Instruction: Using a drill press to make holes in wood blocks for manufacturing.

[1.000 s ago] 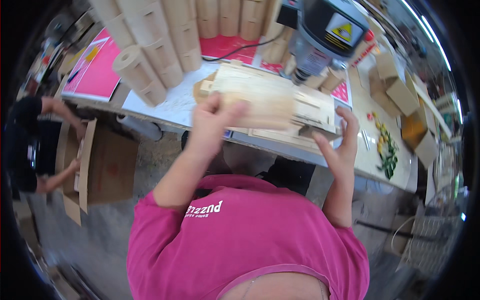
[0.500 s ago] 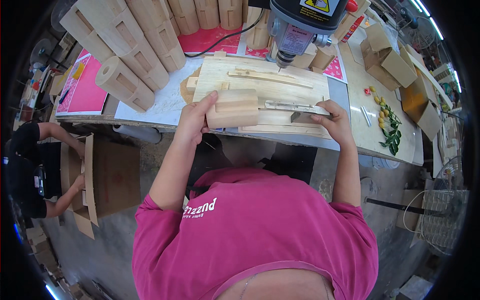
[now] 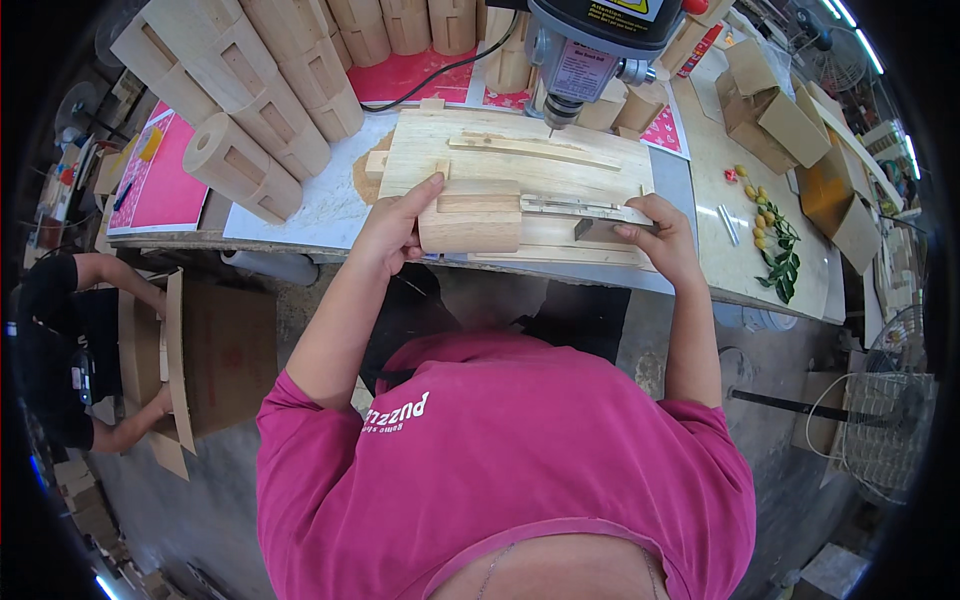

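In my left hand is a short, pale wooden cylinder, with the thumb on top at its left end and the fingers curled round that end. A lengthwise flat recess runs along its upper side. My right hand pinches the right end of a slim silver metal measuring tool; a dark metal plate shows below it. The tool's left tip meets the cylinder's right end, and whether it goes inside I cannot tell. Both are over the front of a pale wooden board with strips fixed on it.
A bench drill stands behind the board, its bit pointing down. Stacked wooden cylinders crowd the back left. A black cable crosses the bench. To the right are yellow fruits with leaves and cardboard boxes. A co-worker's arms reach into a carton.
The cylinder has turned a little, its recess edge now higher, and has shifted slightly right against the board. My right hand keeps its grip on the tool. The whole view has shifted slightly.
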Demonstrator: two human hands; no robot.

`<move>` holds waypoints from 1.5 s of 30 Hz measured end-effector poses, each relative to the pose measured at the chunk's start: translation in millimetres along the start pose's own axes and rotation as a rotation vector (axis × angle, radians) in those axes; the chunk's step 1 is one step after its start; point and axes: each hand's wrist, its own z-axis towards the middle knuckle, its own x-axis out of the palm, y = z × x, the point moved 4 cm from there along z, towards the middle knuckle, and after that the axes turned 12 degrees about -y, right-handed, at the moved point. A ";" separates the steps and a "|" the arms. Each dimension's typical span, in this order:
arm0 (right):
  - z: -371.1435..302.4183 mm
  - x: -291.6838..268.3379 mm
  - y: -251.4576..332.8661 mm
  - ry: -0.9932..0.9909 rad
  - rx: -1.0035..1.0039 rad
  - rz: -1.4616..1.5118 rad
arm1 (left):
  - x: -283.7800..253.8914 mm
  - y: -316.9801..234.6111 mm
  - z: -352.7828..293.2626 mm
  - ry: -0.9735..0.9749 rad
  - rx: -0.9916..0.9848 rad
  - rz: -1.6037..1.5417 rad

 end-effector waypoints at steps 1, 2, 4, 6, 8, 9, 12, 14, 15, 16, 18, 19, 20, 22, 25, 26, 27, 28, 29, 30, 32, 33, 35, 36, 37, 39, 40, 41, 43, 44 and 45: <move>-0.1 0.5 -1.0 0.009 0.016 0.001 | -0.2 -1.6 -1.6 -0.002 -0.006 0.032; 0.1 0.6 -0.9 0.012 0.015 0.001 | -0.3 -2.8 -3.5 -0.004 -0.012 0.064; 0.6 1.2 -1.2 0.027 0.018 0.001 | 1.7 -6.8 -5.1 -0.007 -0.006 0.060; 1.5 0.5 -0.9 0.027 0.004 0.001 | 6.7 -8.7 -7.2 -0.005 -0.006 0.062; 1.7 0.1 -0.8 0.026 -0.011 0.003 | 14.2 -10.3 -9.0 0.002 0.022 0.102; 1.9 0.6 -1.2 0.029 -0.005 0.008 | 15.5 -9.4 -8.3 0.002 0.021 0.103; 0.9 1.9 -2.5 0.007 -0.003 0.023 | 19.4 -3.9 -4.3 0.043 0.007 0.074; -0.7 1.8 -2.4 -0.017 -0.006 0.033 | 20.3 0.4 -0.9 0.113 0.001 -0.071; -1.5 0.8 -2.0 -0.044 -0.002 0.024 | 19.3 3.1 1.8 0.112 -0.001 -0.069; -1.6 0.3 -2.0 -0.071 0.002 0.015 | 18.6 5.1 4.2 0.127 -0.008 -0.133; -2.4 -0.2 -7.0 -0.089 -0.019 0.010 | 18.7 8.2 5.0 0.142 -0.019 -0.196; -1.9 -0.6 -8.2 -0.108 -0.044 0.005 | 20.1 8.5 3.7 0.185 0.000 -0.217; -0.3 -0.2 -7.3 -0.106 -0.043 0.006 | 21.3 8.3 2.0 0.225 0.020 -0.239; 4.0 1.1 -2.6 -0.072 -0.051 0.093 | 27.2 6.4 -2.1 0.227 0.023 -0.169; 10.6 16.1 7.3 0.019 -0.111 0.062 | 41.8 11.0 0.2 0.309 -0.010 -0.109; 11.5 17.1 8.2 0.016 -0.114 0.060 | 47.7 13.0 2.0 0.389 -0.048 -0.121; 11.5 17.1 7.4 -0.012 -0.106 0.035 | 50.9 10.6 2.4 0.431 -0.037 -0.171; 11.4 16.6 6.1 -0.041 -0.098 0.009 | 51.3 10.5 4.2 0.435 -0.034 -0.172; 9.2 17.7 5.1 -0.040 -0.099 0.008 | 48.9 12.9 5.5 0.416 0.004 -0.168; 7.1 17.3 3.8 -0.074 -0.094 0.041 | 47.0 15.8 6.5 0.396 0.041 -0.164; 2.8 16.8 0.6 -0.106 -0.092 0.073 | 42.7 20.8 6.9 0.314 0.221 -0.081; 0.5 13.2 -1.6 -0.158 -0.119 -0.003 | 39.1 19.1 5.0 0.228 0.400 0.005; -6.7 9.8 -6.7 -0.204 -0.150 -0.075 | 32.6 10.3 -9.4 0.059 0.913 0.355; -11.7 7.2 -9.5 -0.271 -0.162 -0.162 | 33.4 6.0 -25.2 -0.129 1.408 0.724; -13.8 4.7 -11.1 -0.338 -0.174 -0.249 | 31.7 13.0 -20.5 -0.098 1.328 0.741; -13.9 2.3 -9.2 -0.341 -0.169 -0.301 | 35.9 24.4 -14.9 -0.134 1.346 0.735; -12.1 2.6 -8.6 -0.349 -0.164 -0.357 | 38.6 28.4 -12.7 -0.164 1.369 0.727; -9.2 2.2 -8.6 -0.348 -0.165 -0.356 | 44.2 30.2 -8.9 -0.166 1.368 0.727; 2.0 2.2 -19.3 -0.321 0.078 -0.199 | 53.2 28.6 1.4 -0.245 1.333 0.750; 6.5 1.3 -29.2 -0.326 0.081 -0.204 | 61.8 26.4 7.8 -0.238 1.335 0.747; 12.8 3.0 -40.3 -0.357 0.031 -0.134 | 67.3 21.8 13.9 -0.280 1.340 0.760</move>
